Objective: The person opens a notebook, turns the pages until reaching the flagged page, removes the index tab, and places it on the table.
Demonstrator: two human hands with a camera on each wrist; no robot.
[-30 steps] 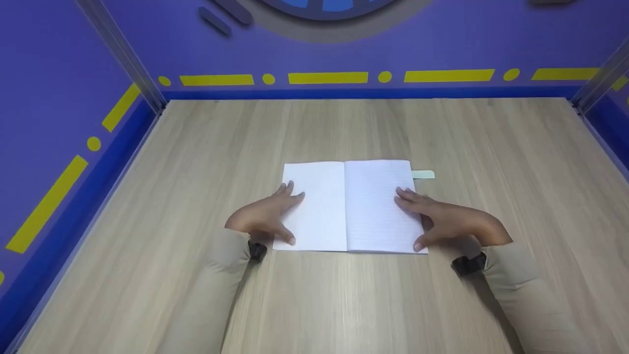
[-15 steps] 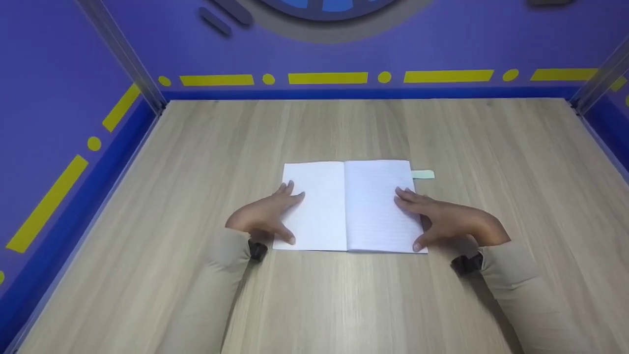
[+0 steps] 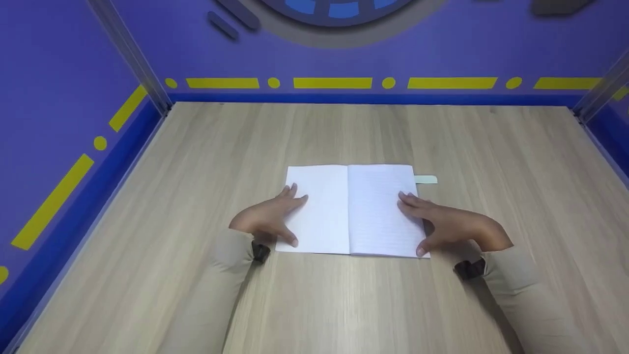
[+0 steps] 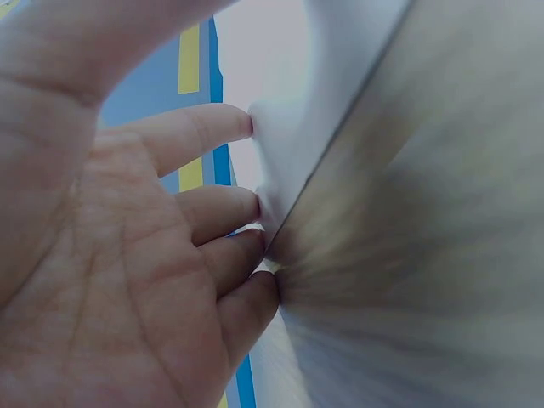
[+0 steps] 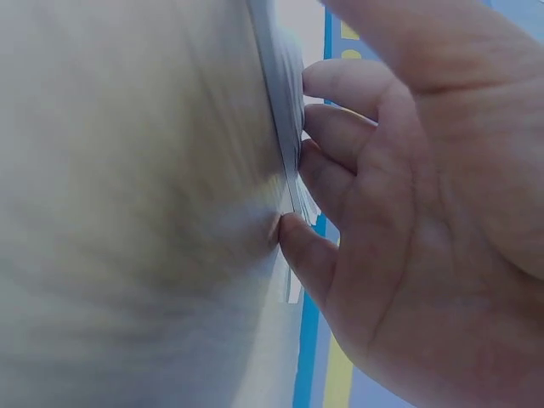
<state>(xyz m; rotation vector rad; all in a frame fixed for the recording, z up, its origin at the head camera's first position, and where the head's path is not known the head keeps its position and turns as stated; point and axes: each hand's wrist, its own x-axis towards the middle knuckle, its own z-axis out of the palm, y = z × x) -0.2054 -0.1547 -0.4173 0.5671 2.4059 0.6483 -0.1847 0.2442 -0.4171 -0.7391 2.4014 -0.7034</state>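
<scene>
Though apart, both hands (image 3: 267, 215) (image 3: 449, 223) on notebook (image 3: 327, 211).

The notebook (image 3: 358, 211) is white and faintly lined, its tab (image 3: 427, 179) pale green, the table (image 3: 314, 305) wood-grained beige.

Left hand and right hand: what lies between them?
An open notebook, touched by the left hand at one side and the right hand at the other; the head view shows it.
</scene>
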